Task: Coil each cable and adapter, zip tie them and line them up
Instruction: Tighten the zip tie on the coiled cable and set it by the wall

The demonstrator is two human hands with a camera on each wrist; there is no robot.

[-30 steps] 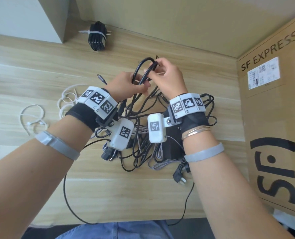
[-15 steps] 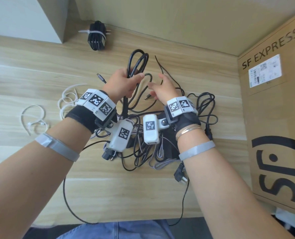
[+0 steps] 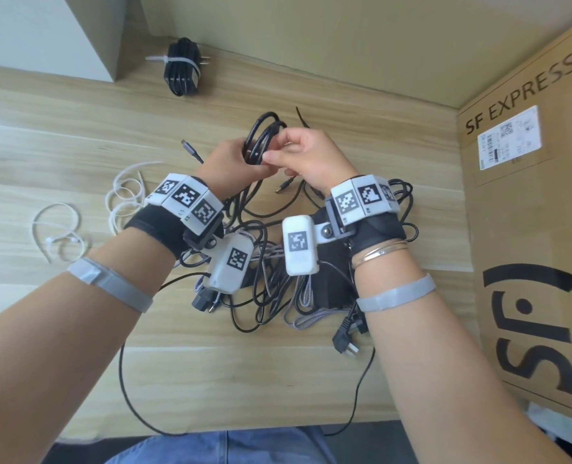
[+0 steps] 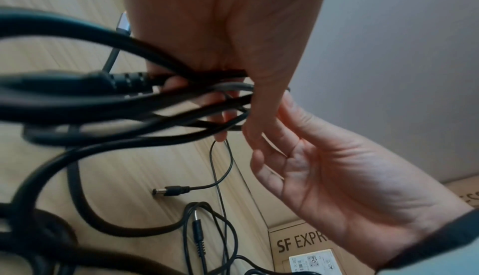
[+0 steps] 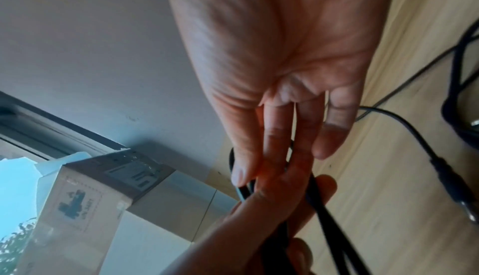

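Observation:
A black cable (image 3: 261,132) is gathered into loops above the wooden table (image 3: 77,135). My left hand (image 3: 234,160) grips the loops in its fist; in the left wrist view the left hand (image 4: 228,33) has several thick strands (image 4: 103,99) running through its fingers. My right hand (image 3: 278,152) meets it from the right and pinches a strand at the coil between thumb and fingers. The right wrist view shows the right hand's fingers (image 5: 274,146) laid along the cable (image 5: 324,207). The cable's tail drops into the tangled pile (image 3: 271,283) below my wrists.
A zip-tied black adapter bundle (image 3: 181,70) lies at the back. Loose white zip ties (image 3: 124,195) lie left of the pile. A barrel plug (image 3: 283,189) and other plugs lie in the tangle. A large SF Express carton (image 3: 529,229) walls off the right; a white box (image 3: 43,31) stands back left.
Half a second ago my right hand was lower, off the coil, at the loose cable. It has come back up to the loops in my left hand. The coil stayed in the left hand.

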